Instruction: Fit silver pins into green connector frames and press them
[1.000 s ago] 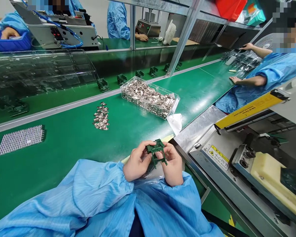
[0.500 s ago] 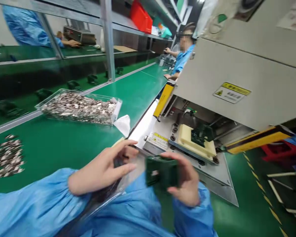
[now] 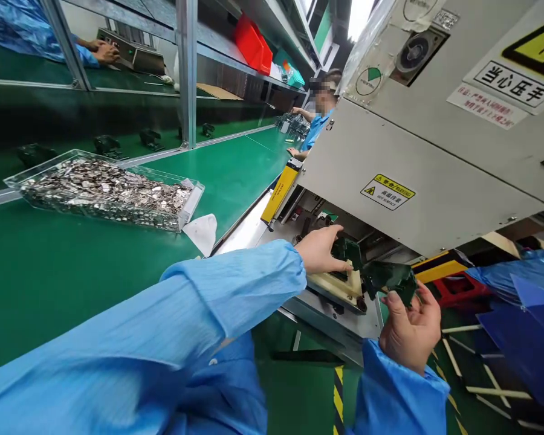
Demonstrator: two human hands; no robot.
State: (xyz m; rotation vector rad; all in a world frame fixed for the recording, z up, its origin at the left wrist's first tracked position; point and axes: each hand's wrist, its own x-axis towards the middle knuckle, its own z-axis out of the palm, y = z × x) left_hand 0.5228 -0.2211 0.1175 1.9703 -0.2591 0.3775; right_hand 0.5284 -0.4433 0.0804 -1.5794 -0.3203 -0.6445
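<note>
My left hand (image 3: 320, 251) reaches into the press opening, with thumb and fingers closed about a dark green plastic part (image 3: 348, 251). That part sits on the cream-coloured fixture block (image 3: 326, 283) of the press. Just to the right, my right hand (image 3: 412, 329) grips a second dark green plastic part (image 3: 392, 279) between thumb and fingers, in front of the machine. The far side of the left hand's part is hidden inside the press.
The grey press housing (image 3: 372, 157) hangs over the fixture, flanked by yellow side bars (image 3: 281, 190). On the green bench (image 3: 95, 260) stands a clear tray (image 3: 181, 220) of small metal pieces. A co-worker (image 3: 315, 130) is farther along. Several dark parts lie behind the tray.
My left hand has moved right and forward, from above my lap to the part on the fixture. My right hand has carried its part rightward beside the fixture. The view has turned right.
</note>
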